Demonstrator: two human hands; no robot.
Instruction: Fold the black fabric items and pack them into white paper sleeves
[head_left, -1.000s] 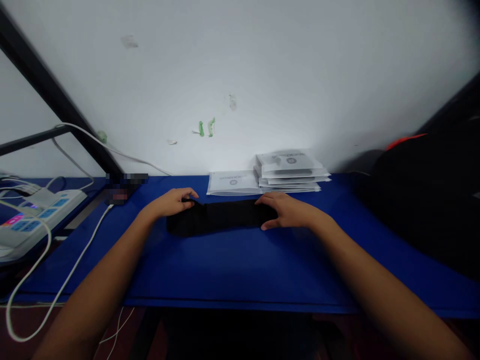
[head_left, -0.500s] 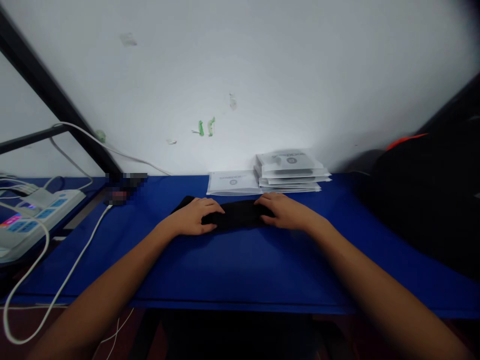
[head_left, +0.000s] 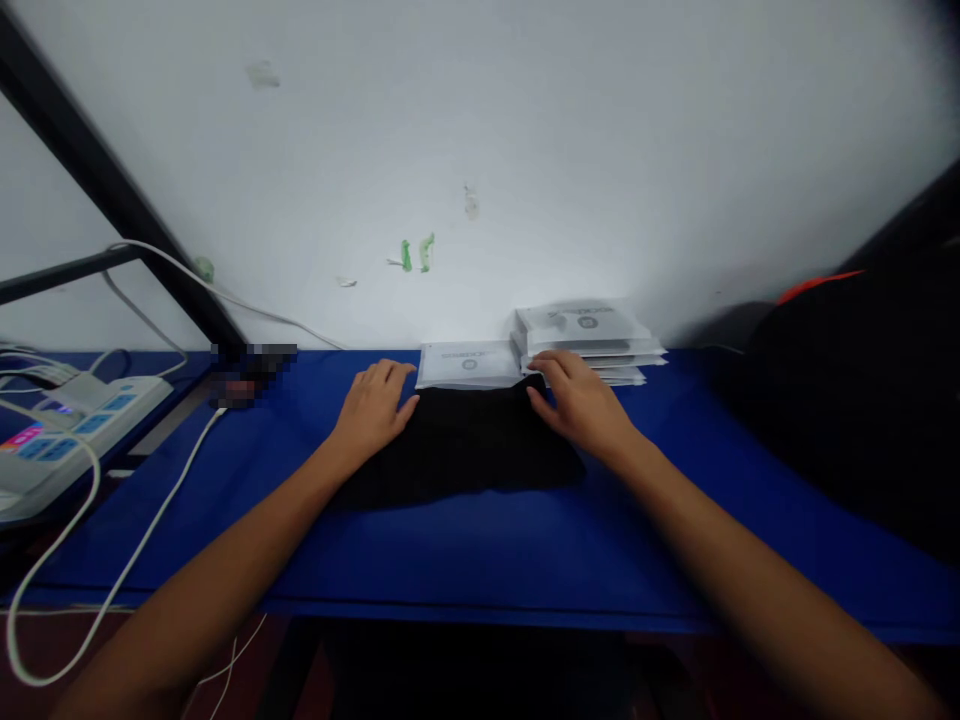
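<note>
A piece of black cloth [head_left: 472, 440] lies spread on the blue table [head_left: 465, 560] between my hands. My left hand [head_left: 375, 405] rests at its far left corner, thumb and fingers apart, the thumb beside the cloth's edge. At the far right corner, my right hand [head_left: 581, 400] has thumb and forefinger around a bit of the cloth that stands up between them. Just behind the cloth are a flat white printed pouch [head_left: 469, 365] and a stack of similar pouches [head_left: 585, 330]; my right fingertips overlap the stack's front in view.
A white power strip [head_left: 82, 430] with plugs and looping white cables [head_left: 97, 560] sits on the left. A large black bulk [head_left: 847, 400] with an orange edge takes up the right side. The pale wall [head_left: 600, 180] rises behind the table.
The black cloth has gone from a narrow folded strip to a wider, opened piece reaching closer to me. Both hands have moved to its far corners, and the left hand's fingers now point away.
</note>
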